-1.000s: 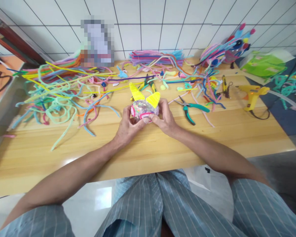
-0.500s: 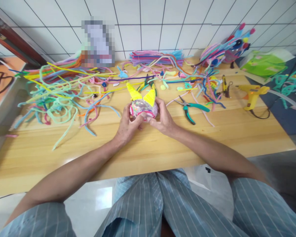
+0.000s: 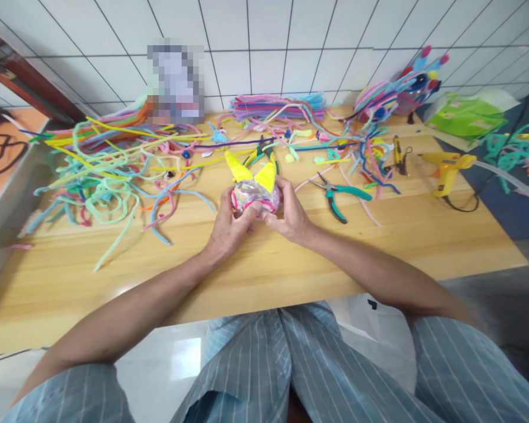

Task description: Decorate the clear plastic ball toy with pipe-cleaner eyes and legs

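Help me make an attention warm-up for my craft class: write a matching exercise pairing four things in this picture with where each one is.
1. Yellow-eared craft piece
2. Teal-handled pliers
3. Glue gun
4. Pink, purple and blue bundle

A. Near the right end of the table
B. At the back, by the tiled wall
C. Between left hand and right hand
D. Lying spread open, right of the right hand

Pairs: 1-C, 2-D, 3-A, 4-B
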`<state>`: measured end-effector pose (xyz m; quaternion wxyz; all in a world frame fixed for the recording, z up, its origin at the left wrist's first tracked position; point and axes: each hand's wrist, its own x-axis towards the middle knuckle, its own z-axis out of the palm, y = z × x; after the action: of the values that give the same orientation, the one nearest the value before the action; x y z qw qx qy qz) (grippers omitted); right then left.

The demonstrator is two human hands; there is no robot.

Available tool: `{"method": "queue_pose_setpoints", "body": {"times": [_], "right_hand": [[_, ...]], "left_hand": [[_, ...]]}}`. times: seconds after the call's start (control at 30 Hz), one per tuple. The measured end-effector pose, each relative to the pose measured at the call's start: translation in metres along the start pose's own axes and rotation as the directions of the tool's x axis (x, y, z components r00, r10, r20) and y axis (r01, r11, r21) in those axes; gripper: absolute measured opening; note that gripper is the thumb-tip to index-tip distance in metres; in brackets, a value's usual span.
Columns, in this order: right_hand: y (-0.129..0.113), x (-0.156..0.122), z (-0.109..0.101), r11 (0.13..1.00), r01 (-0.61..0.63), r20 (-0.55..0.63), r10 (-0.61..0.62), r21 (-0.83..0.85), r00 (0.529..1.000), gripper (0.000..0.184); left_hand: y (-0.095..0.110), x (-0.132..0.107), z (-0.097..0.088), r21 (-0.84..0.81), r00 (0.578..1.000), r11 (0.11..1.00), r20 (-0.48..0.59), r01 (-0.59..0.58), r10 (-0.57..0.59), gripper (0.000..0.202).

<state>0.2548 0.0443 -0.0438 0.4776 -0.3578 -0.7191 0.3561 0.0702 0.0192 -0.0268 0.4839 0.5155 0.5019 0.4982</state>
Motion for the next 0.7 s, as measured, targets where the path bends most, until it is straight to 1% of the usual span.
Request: {"method": "queue_pose_setpoints", "body": {"times": [0.1,0.2,0.3,0.37,0.43,0.5,0.57,0.63,0.7], "right_hand": [[0.000,-0.001,-0.001,0.998,0.044,0.006,-0.043,-0.049,0.999,0.076],[-0.001,-0.001,-0.002,0.991,0.094,0.014,-0.093,-0.096,0.996,0.077],[-0.003,-0.001,-0.003,0.993,0.065,0.019,-0.064,-0.102,0.998,0.079],[-0.005,0.000,-0.005,0.999,0.009,0.017,-0.008,-0.048,1.000,0.080],[-0.007,0.001,-0.007,0.996,-0.051,0.027,0.049,0.070,0.998,0.079],[-0.008,0.003,-0.010,0.972,-0.095,0.033,0.090,0.215,0.995,0.078],[-0.009,0.004,-0.013,0.938,-0.132,0.018,0.133,0.320,0.991,0.074],[-0.009,0.004,-0.014,0.916,-0.164,0.015,0.170,0.366,0.985,0.071],[-0.009,0.004,-0.015,0.911,-0.165,0.027,0.168,0.379,0.985,0.068]], "left_hand": [[0.000,0.000,-0.001,0.008,1.000,1.000,0.006,-0.010,0.010,0.074],[0.000,0.001,-0.001,0.013,1.000,1.000,-0.004,-0.013,0.013,0.072],[-0.003,0.001,-0.003,0.014,1.000,1.000,-0.009,-0.019,0.019,0.074],[-0.006,0.001,-0.005,-0.022,0.999,0.999,0.010,-0.041,0.042,0.078],[-0.008,0.001,-0.007,-0.071,0.997,0.995,0.035,-0.070,0.072,0.080],[-0.008,0.001,-0.008,-0.103,0.994,0.990,0.046,-0.094,0.099,0.083],[-0.005,0.002,-0.007,-0.134,0.990,0.984,0.062,-0.115,0.124,0.089],[-0.003,0.004,-0.005,-0.185,0.981,0.973,0.109,-0.136,0.158,0.093],[-0.001,0.006,-0.003,-0.170,0.971,0.974,0.161,-0.148,0.176,0.096]]}}
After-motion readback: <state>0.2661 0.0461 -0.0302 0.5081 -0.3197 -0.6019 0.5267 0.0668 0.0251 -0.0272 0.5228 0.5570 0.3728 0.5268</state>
